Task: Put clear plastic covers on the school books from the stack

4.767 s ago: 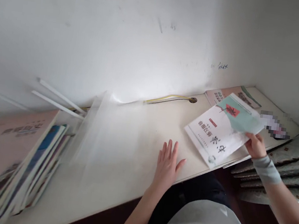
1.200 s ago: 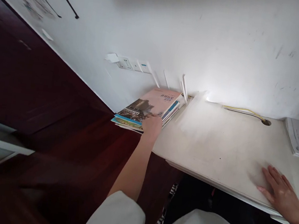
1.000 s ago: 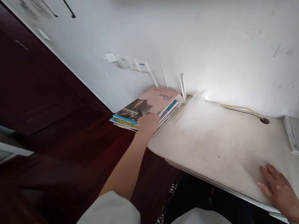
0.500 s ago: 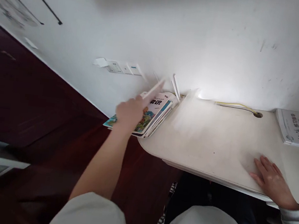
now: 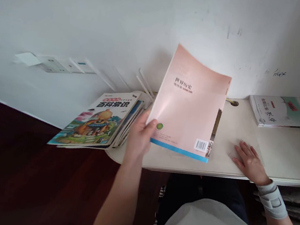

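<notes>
A pink paperback book (image 5: 189,102) with a blue strip along its bottom and a barcode is raised over the desk, its cover facing me. My left hand (image 5: 140,133) grips it at the lower left edge, thumb on the cover. To the left lies a stack of books (image 5: 102,117), topped by one with a colourful cartoon cover; it sticks out past the desk's rounded end. My right hand (image 5: 251,163) rests flat on the desk (image 5: 227,129), fingers spread, with a grey wrap around the wrist.
Another pile of books (image 5: 278,112) lies at the back right of the desk, near a cable hole (image 5: 233,103). White upright rods (image 5: 145,82) stand behind the left stack. A socket panel (image 5: 62,66) is on the wall.
My left hand has moved right from the stack, bringing the pink book up over the desk. My right hand still lies flat on the desk. The view has shifted.
</notes>
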Demonstrator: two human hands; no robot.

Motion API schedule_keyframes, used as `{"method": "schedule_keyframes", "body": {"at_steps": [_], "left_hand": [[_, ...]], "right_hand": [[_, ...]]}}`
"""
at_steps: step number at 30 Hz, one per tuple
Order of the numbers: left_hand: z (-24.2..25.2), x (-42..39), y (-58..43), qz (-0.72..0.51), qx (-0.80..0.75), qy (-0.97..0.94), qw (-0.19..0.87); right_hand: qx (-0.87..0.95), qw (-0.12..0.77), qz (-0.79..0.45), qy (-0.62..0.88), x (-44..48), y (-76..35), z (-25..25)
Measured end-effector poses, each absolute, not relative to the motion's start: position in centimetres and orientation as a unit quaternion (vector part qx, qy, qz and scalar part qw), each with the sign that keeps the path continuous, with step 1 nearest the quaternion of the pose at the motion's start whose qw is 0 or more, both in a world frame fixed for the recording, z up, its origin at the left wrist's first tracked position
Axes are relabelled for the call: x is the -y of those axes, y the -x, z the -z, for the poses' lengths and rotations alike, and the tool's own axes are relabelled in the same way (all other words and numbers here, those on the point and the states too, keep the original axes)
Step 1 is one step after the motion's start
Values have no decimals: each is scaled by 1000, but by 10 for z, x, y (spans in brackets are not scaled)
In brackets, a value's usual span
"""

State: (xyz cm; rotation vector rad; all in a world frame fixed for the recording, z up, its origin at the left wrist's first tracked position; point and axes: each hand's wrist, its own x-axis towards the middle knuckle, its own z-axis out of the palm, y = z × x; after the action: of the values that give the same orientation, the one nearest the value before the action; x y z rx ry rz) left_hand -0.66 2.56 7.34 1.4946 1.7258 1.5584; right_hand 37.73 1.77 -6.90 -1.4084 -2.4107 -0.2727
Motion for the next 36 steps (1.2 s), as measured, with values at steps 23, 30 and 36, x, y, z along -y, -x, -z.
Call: {"method": "schedule_keyframes", "body": {"at_steps": [23,30,36], "left_hand": [[44,-11,1,-179,-762,-622,-26],[40,-12,3,-265,-762,-591,15],[27,-19,17,-494,-692,-449,274]], "right_hand": [[846,187,74,495,-16,-378,65],[846,183,75,495,-17,-381,68],[845,185,77,496,-16,-380,67]]}}
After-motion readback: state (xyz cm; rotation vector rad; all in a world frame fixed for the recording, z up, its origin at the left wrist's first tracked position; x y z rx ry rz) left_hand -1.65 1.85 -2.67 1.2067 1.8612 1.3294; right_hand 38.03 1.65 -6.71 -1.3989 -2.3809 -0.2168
